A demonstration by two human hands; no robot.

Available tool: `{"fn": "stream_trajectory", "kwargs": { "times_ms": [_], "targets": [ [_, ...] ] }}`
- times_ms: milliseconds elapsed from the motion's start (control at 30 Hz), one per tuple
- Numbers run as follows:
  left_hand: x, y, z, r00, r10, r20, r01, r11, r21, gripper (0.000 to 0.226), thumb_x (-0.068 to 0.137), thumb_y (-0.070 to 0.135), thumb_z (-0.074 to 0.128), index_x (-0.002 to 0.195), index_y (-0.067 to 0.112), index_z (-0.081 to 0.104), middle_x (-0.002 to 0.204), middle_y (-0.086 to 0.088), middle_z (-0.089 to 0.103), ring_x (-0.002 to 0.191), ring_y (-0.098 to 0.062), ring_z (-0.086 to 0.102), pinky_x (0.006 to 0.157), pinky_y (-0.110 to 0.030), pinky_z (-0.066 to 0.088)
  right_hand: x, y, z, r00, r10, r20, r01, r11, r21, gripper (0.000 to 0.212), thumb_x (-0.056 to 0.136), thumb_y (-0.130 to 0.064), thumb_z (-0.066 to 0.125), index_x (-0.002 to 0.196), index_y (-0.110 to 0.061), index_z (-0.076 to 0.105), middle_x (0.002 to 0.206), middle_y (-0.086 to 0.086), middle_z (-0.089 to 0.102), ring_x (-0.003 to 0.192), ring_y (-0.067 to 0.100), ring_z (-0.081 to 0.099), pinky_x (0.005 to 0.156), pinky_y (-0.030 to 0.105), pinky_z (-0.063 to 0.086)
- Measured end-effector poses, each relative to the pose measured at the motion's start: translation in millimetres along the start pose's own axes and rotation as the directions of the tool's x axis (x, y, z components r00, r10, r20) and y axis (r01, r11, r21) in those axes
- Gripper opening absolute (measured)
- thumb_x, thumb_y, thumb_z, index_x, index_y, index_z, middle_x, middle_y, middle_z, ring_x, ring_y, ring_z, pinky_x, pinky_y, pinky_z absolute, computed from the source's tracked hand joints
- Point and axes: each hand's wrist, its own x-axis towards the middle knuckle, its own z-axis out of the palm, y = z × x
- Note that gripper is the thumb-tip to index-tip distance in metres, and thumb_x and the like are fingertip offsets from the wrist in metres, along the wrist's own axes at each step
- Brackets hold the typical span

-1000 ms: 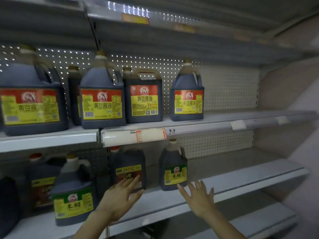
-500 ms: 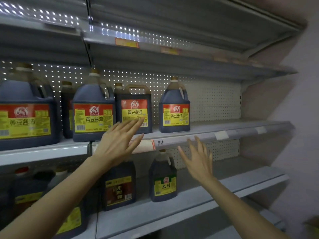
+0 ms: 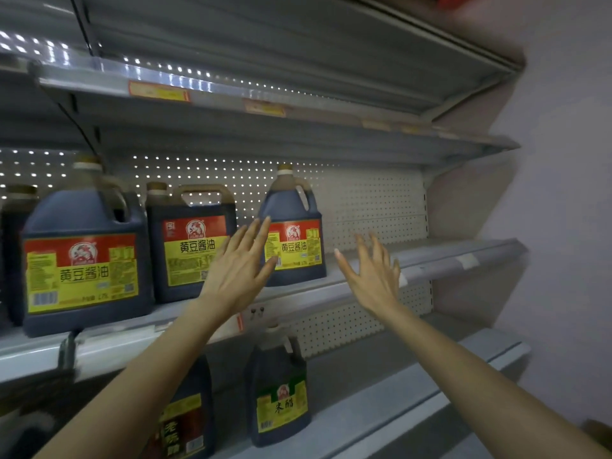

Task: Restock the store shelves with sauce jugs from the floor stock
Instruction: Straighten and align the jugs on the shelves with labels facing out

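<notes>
Dark sauce jugs with red and yellow labels stand on the middle shelf (image 3: 430,260): a large one at the left (image 3: 82,260), a square one (image 3: 188,246) and a smaller one (image 3: 291,233) at the right end of the row. My left hand (image 3: 236,270) is raised with fingers spread, in front of the gap between the square jug and the smaller jug, holding nothing. My right hand (image 3: 371,276) is also spread and empty, just right of the smaller jug, over the bare part of the shelf.
On the lower shelf (image 3: 414,399) stand a green-labelled jug (image 3: 281,399) and a dark-labelled jug (image 3: 185,422) partly behind my left arm. The upper shelf (image 3: 265,107) carries price tags. A pale wall (image 3: 563,226) closes the right side.
Both hands have risen from the lower shelf level to the middle shelf. The view has tilted up and closer to the right end of the jug row.
</notes>
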Motion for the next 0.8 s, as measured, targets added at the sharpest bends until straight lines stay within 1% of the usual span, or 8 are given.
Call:
{"fn": "stream_trajectory", "kwargs": {
  "times_ms": [167, 267, 333, 400, 467, 533, 667, 800],
  "targets": [
    [21, 8, 21, 0.989, -0.099, 0.109, 0.12, 0.971, -0.205, 0.076, 0.098, 0.051, 0.031, 0.149, 0.024, -0.019, 0.161, 0.0, -0.01, 0.148, -0.021, 0.006, 0.113, -0.04, 0.027, 6, 14, 8, 0.998, 0.039, 0.047, -0.038, 0.999, -0.021, 0.074, 0.093, -0.064, 0.022, 0.153, -0.025, 0.006, 0.161, 0.005, -0.003, 0.147, 0.026, 0.007, 0.115, 0.056, 0.003],
    [39, 6, 31, 0.964, -0.185, 0.191, 0.245, 0.894, -0.375, 0.087, 0.096, 0.05, 0.041, 0.148, 0.02, -0.022, 0.16, -0.004, -0.013, 0.147, -0.026, 0.013, 0.113, -0.047, 0.027, 18, 13, 16, 0.998, 0.05, 0.036, -0.052, 0.998, 0.044, 0.081, 0.089, -0.072, 0.019, 0.153, -0.025, 0.004, 0.161, 0.004, -0.003, 0.147, 0.027, 0.01, 0.116, 0.055, 0.005],
    [53, 0, 39, 0.934, -0.209, 0.291, 0.336, 0.793, -0.508, 0.097, 0.091, 0.053, 0.047, 0.148, 0.021, -0.025, 0.161, -0.009, -0.002, 0.142, -0.032, 0.027, 0.113, -0.053, 0.028, 25, 10, 24, 0.998, 0.052, 0.047, -0.055, 0.996, 0.066, 0.094, 0.079, -0.084, 0.01, 0.153, -0.027, 0.001, 0.161, 0.003, -0.005, 0.146, 0.028, 0.014, 0.116, 0.055, 0.009],
    [61, -5, 46, 0.904, -0.197, 0.379, 0.41, 0.654, -0.636, 0.098, 0.09, 0.053, 0.049, 0.146, 0.025, -0.027, 0.157, -0.013, 0.023, 0.136, -0.035, 0.038, 0.112, -0.055, 0.029, 32, 6, 31, 0.996, 0.036, 0.086, -0.043, 0.996, 0.082, 0.097, 0.075, -0.086, 0.007, 0.153, -0.029, -0.003, 0.161, 0.003, -0.008, 0.146, 0.029, 0.015, 0.116, 0.057, 0.012],
    [64, -10, 51, 0.884, -0.222, 0.412, 0.46, 0.577, -0.675, 0.085, 0.095, 0.051, 0.039, 0.147, 0.029, -0.024, 0.147, -0.015, 0.042, 0.13, -0.037, 0.046, 0.11, -0.054, 0.032, 42, 0, 39, 0.994, 0.017, 0.107, -0.031, 0.99, 0.135, 0.094, 0.074, -0.085, 0.008, 0.151, -0.034, -0.008, 0.16, 0.0, -0.012, 0.145, 0.03, 0.018, 0.115, 0.059, 0.015],
    [68, -14, 54, 0.874, -0.281, 0.397, 0.486, 0.526, -0.698, 0.07, 0.097, 0.054, 0.027, 0.149, 0.035, -0.016, 0.139, -0.019, 0.05, 0.124, -0.04, 0.05, 0.106, -0.055, 0.038, 51, -10, 43, 0.993, -0.002, 0.117, -0.022, 0.978, 0.209, 0.096, 0.068, -0.086, 0.007, 0.15, -0.038, -0.013, 0.16, -0.002, -0.015, 0.141, 0.031, 0.028, 0.111, 0.059, 0.019],
    [74, -20, 64, 0.859, -0.314, 0.404, 0.511, 0.508, -0.693, 0.069, 0.09, 0.065, 0.017, 0.149, 0.04, -0.011, 0.135, -0.021, 0.052, 0.118, -0.04, 0.054, 0.099, -0.055, 0.044, 72, -32, 56, 0.989, -0.062, 0.137, 0.005, 0.924, 0.382, 0.092, 0.075, -0.079, 0.023, 0.15, -0.039, -0.013, 0.16, -0.003, -0.012, 0.142, 0.03, 0.025, 0.109, 0.059, 0.029],
    [75, -29, 72, 0.883, -0.276, 0.379, 0.469, 0.519, -0.714, 0.065, 0.094, 0.06, 0.023, 0.15, 0.042, -0.006, 0.132, -0.016, 0.056, 0.114, -0.035, 0.058, 0.097, -0.051, 0.048, 96, -48, 72, 0.991, -0.057, 0.122, -0.035, 0.767, 0.64, 0.098, 0.071, -0.085, 0.042, 0.147, -0.045, -0.007, 0.155, 0.001, 0.021, 0.132, 0.027, 0.043, 0.103, 0.055, 0.042]
  ]
}}
